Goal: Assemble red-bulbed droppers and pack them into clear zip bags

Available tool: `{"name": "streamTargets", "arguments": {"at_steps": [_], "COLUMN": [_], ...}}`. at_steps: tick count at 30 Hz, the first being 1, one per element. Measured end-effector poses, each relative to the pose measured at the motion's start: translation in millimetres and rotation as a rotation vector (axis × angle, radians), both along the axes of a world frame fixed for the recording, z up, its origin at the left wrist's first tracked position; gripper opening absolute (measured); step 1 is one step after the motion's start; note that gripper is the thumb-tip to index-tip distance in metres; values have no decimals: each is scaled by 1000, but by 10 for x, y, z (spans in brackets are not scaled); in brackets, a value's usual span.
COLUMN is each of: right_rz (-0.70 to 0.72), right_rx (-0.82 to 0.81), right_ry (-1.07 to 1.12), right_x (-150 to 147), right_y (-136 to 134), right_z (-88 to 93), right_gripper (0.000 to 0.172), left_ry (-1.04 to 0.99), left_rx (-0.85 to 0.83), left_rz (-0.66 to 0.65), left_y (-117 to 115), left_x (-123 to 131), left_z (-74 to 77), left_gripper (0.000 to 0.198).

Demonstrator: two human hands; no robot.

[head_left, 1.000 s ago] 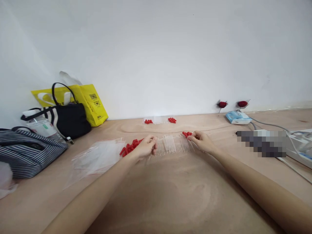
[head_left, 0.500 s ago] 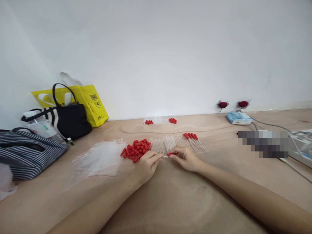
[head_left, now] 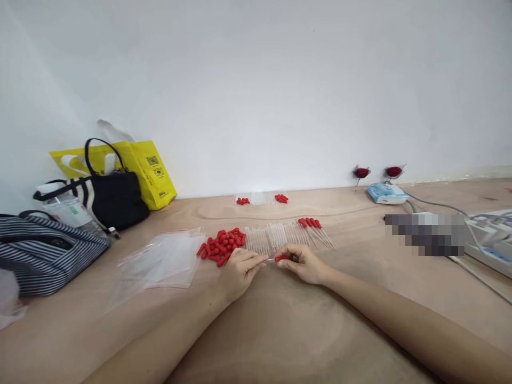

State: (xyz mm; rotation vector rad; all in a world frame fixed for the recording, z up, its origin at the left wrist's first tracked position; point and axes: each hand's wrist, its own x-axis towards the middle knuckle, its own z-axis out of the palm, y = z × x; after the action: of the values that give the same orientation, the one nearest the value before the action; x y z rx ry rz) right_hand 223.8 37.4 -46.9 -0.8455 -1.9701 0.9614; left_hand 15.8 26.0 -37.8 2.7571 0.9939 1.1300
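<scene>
My left hand [head_left: 241,271] is closed, its fingertips pinching a thin clear dropper tube [head_left: 270,260] held level. Facing it, my right hand [head_left: 303,262] is closed on a red rubber bulb [head_left: 280,258], which meets the tube's right end; whether the tube sits inside it I cannot tell. Just beyond my hands lies a row of clear tubes [head_left: 276,236]. At the row's right end are several droppers with red bulbs on them [head_left: 310,223]. A pile of loose red bulbs [head_left: 222,245] lies beside my left hand.
Clear zip bags [head_left: 164,261] lie flat on the wooden table at left. Against the wall is a bag with red bulbs [head_left: 281,199] at its ends. A striped bag [head_left: 48,253], black handbag [head_left: 120,197] and yellow bag [head_left: 158,176] stand left; a blue tissue pack [head_left: 387,193] and cables sit right.
The bulb in my right hand and the tube in my left now line up end to end. Both hands stay at nearly the same place; the view has shifted slightly.
</scene>
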Motion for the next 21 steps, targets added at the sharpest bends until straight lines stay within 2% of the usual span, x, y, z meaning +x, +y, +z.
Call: {"name": "streamTargets", "arguments": {"at_steps": [5,12,21], "right_rz": [65,35,-35], "right_rx": [56,115,278], "right_ry": [2,-3,-78], "right_x": [9,28,58], "right_y": [-23,-56,-67], "right_z": [40,18,55], "right_gripper": [18,18,19], "left_ry": [2,10,100], "left_rx": [50,80,120], "left_rz": [-33,-71,-10], "left_y": [7,-13,-42], "left_x": [19,60,92], "left_z": [4,-1,41], "left_gripper": [18,19,20]}}
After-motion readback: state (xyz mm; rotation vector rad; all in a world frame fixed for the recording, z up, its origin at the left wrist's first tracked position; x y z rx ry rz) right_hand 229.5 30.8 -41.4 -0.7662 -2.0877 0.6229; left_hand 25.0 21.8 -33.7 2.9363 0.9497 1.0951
